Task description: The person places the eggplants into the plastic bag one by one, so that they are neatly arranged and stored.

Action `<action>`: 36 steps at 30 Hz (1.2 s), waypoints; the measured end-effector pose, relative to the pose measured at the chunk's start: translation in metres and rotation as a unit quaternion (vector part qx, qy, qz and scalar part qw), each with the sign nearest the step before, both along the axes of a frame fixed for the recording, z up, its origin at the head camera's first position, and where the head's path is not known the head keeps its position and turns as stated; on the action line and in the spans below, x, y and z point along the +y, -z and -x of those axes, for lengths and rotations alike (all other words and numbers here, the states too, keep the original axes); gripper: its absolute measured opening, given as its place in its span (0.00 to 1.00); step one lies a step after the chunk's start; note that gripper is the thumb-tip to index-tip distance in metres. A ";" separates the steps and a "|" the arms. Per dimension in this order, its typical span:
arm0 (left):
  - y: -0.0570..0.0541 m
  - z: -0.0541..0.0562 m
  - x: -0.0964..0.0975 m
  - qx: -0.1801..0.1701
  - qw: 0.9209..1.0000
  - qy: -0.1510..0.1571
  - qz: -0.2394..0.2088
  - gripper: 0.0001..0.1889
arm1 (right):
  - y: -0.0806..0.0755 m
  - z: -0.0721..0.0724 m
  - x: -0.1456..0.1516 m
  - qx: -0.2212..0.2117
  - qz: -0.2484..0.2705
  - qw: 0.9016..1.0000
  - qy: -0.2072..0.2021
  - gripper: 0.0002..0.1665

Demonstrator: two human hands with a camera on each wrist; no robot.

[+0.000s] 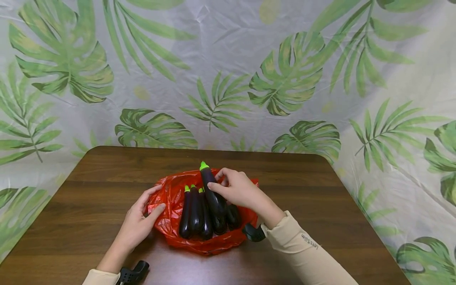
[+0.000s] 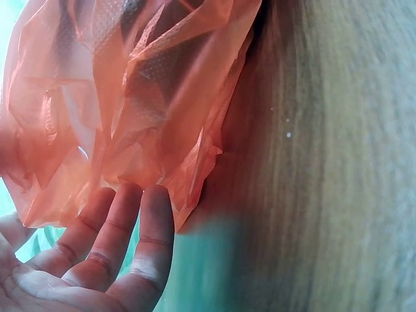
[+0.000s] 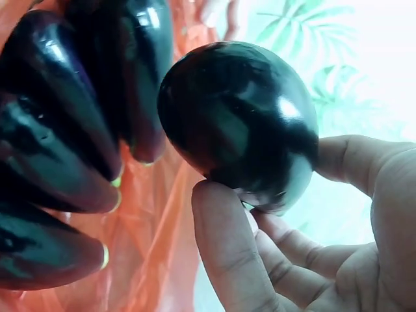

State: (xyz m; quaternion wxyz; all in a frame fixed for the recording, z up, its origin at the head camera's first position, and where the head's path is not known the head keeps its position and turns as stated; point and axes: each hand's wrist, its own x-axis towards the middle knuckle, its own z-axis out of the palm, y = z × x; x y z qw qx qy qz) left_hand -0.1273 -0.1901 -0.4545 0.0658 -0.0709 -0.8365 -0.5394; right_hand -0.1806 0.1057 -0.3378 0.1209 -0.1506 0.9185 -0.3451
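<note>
A spread red plastic bag (image 1: 171, 233) lies on the table with several dark purple eggplants (image 1: 195, 213) on it, side by side, green caps toward the far side. My right hand (image 1: 236, 188) pinches one eggplant (image 1: 211, 189) between thumb and fingers, its green cap tipped up above the others. In the right wrist view this eggplant (image 3: 237, 120) shows its rounded end, with fingers under and beside it. My left hand (image 1: 140, 219) rests at the bag's left edge, thumb and fingers spread apart. The left wrist view shows its fingertips touching the outside of the bag (image 2: 162, 117).
The dark brown wooden table (image 1: 303, 190) has rounded far corners. Behind it hangs a pale cloth (image 1: 228, 51) printed with green leaves. A black wrist device (image 1: 133, 273) sits at the left cuff, another (image 1: 253, 232) at the right cuff, close by the bag.
</note>
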 end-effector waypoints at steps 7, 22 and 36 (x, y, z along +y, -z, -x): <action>-0.002 -0.001 0.000 -0.006 1.000 0.001 -0.007 0.30 | 0.010 0.001 0.003 -0.001 -0.039 0.999 0.010 0.25; -0.003 -0.002 0.000 -0.007 1.000 0.001 -0.003 0.29 | 0.033 0.006 0.009 0.001 -0.069 0.997 -0.017 0.22; -0.002 -0.001 0.001 -0.006 1.000 -0.004 0.002 0.29 | 0.041 0.010 0.009 -0.004 -0.073 0.997 -0.018 0.22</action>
